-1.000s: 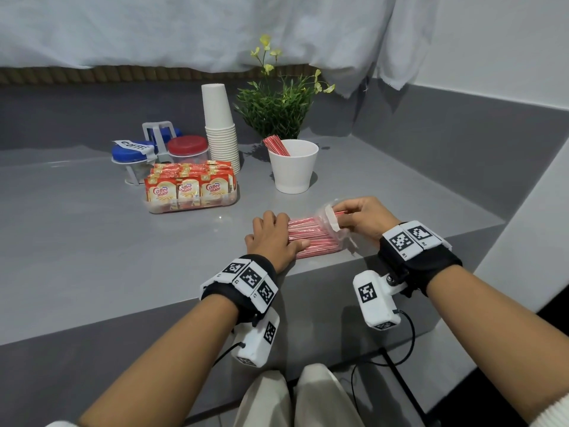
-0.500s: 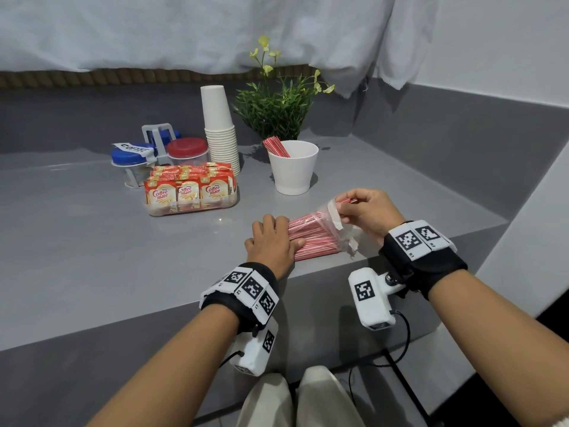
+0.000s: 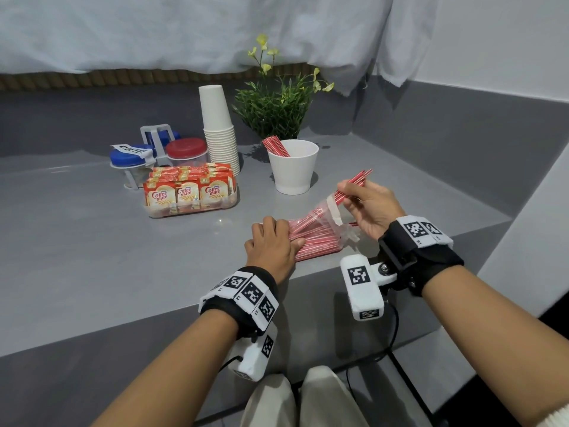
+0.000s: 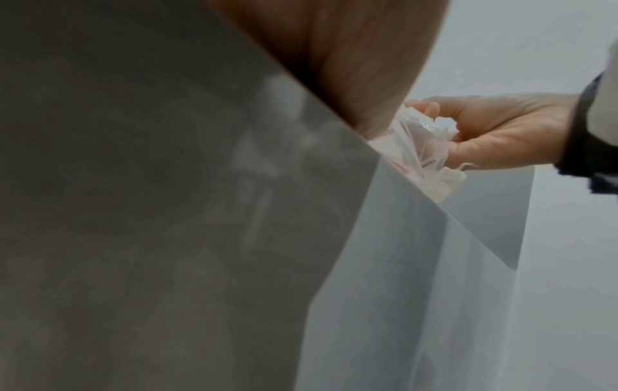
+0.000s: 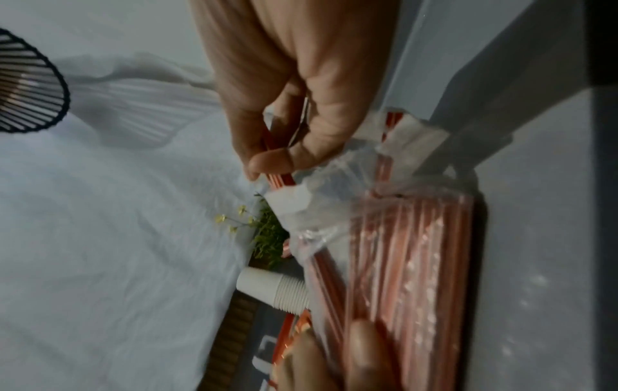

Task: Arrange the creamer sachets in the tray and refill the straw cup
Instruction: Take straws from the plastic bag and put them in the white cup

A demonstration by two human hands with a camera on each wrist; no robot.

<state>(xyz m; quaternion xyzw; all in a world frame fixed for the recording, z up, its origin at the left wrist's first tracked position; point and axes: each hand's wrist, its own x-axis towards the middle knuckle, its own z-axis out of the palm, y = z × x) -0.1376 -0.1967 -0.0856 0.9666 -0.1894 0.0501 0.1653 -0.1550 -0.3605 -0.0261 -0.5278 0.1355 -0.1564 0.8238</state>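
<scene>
A clear plastic bag of red-and-white straws lies near the table's front edge. My left hand lies flat on its left end and presses it down. My right hand pinches a few straws that stick halfway out of the bag's open mouth, lifted above the table. In the right wrist view my thumb and fingers pinch those straws above the bag. The white straw cup stands just behind, with a few straws in it. Creamer sachets fill the clear tray to the left.
A stack of paper cups and a potted plant stand behind the cup. Jars with blue and red lids sit in a rack at back left. A grey wall rises on the right.
My right hand has risen up and to the right, drawing a few straws partway out of the bag's mouth. The left hand has stayed on the bag.
</scene>
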